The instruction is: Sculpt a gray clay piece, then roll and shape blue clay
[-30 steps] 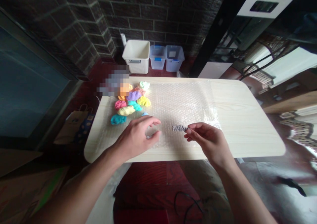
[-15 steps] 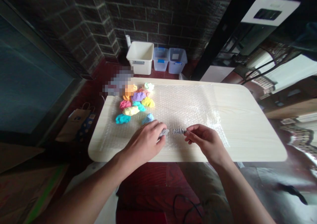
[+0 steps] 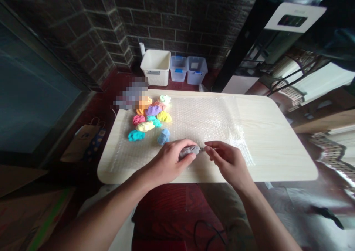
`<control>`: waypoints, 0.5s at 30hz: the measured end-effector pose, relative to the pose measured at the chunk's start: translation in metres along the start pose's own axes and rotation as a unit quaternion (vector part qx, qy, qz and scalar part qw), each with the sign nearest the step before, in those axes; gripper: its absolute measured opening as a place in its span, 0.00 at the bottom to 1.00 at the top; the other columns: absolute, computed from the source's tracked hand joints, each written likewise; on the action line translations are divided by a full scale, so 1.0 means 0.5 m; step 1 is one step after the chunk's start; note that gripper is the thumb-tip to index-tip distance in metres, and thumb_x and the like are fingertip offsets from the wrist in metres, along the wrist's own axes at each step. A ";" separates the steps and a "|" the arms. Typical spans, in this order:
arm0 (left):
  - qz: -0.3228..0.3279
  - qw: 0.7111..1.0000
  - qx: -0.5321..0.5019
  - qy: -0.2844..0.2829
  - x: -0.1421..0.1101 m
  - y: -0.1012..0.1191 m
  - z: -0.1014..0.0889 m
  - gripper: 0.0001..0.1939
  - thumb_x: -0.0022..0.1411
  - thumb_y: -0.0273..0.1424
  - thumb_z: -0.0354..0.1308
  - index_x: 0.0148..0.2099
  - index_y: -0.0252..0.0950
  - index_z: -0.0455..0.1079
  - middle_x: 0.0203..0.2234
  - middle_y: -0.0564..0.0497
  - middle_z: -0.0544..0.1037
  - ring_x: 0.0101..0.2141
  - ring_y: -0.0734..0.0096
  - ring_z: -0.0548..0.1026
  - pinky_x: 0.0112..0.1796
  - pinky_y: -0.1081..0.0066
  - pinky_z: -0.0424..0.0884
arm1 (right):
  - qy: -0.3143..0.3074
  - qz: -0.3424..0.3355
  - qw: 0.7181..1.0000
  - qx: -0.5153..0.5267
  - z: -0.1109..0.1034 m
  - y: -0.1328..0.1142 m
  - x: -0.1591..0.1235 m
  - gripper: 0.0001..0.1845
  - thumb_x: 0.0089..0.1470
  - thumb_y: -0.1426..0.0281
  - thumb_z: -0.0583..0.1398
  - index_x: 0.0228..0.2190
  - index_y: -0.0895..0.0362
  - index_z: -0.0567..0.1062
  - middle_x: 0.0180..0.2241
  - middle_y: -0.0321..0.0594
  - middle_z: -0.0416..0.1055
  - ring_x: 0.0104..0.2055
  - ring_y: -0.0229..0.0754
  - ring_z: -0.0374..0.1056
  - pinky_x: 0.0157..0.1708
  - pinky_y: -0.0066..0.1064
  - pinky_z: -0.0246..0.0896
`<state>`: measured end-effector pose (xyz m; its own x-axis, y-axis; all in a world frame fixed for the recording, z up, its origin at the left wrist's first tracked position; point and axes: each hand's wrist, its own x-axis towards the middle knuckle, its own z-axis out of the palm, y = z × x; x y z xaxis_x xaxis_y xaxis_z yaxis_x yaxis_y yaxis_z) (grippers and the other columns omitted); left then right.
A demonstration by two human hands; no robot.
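My left hand (image 3: 172, 158) is closed round a grey lump of clay (image 3: 189, 151) just above the bubble wrap sheet (image 3: 199, 121). My right hand (image 3: 224, 158) pinches the right end of the same grey lump, fingertips meeting those of the left hand. A blue clay lump (image 3: 164, 136) lies just left of my left hand. Further back left sits a cluster of several coloured clay lumps (image 3: 149, 116): pink, yellow, purple, orange, teal and pale green.
The light wooden table (image 3: 277, 140) has rounded corners. Behind it on the red floor stand a white bin (image 3: 155, 67) and two clear plastic boxes (image 3: 188, 69) against a brick wall. A paper bag (image 3: 83, 136) stands on the floor at the left.
My hands have come together. The left hand picked up a grey lump and brought it onto the thin grey strip held by the right hand, so the strip no longer shows.
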<state>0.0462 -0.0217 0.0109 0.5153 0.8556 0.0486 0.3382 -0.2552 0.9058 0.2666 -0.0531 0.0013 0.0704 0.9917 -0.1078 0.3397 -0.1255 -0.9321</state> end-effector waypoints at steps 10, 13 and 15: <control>-0.041 0.986 -0.135 -0.086 -0.007 0.009 -0.012 0.15 0.74 0.40 0.56 0.51 0.34 0.77 0.39 0.49 0.81 0.38 0.67 0.76 0.37 0.72 0.69 | -0.080 -0.137 0.983 0.093 -0.001 -0.028 -0.030 0.10 0.62 0.69 0.69 0.45 0.50 0.87 0.38 0.42 0.83 0.38 0.42 0.79 0.37 0.33 0.76; -0.043 0.982 -0.155 -0.098 -0.007 0.005 -0.012 0.16 0.75 0.40 0.56 0.50 0.33 0.76 0.38 0.49 0.81 0.38 0.68 0.76 0.38 0.72 0.69 | -0.089 -0.161 0.981 0.059 -0.007 -0.030 -0.033 0.12 0.64 0.71 0.68 0.47 0.49 0.86 0.37 0.41 0.84 0.38 0.42 0.80 0.38 0.32 0.76; -0.042 0.979 -0.166 -0.106 -0.006 0.004 -0.010 0.14 0.75 0.38 0.55 0.49 0.33 0.76 0.38 0.49 0.81 0.39 0.68 0.77 0.39 0.73 0.69 | -0.087 -0.176 0.980 0.031 -0.009 -0.031 -0.035 0.11 0.63 0.72 0.68 0.46 0.50 0.86 0.38 0.41 0.85 0.39 0.42 0.81 0.39 0.32 0.76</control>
<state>0.0414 -0.0223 0.0144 0.6611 0.7450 -0.0890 0.1299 0.0032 0.9915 0.2642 -0.0684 0.0189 -0.2041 0.9639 0.1708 0.2568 0.2210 -0.9409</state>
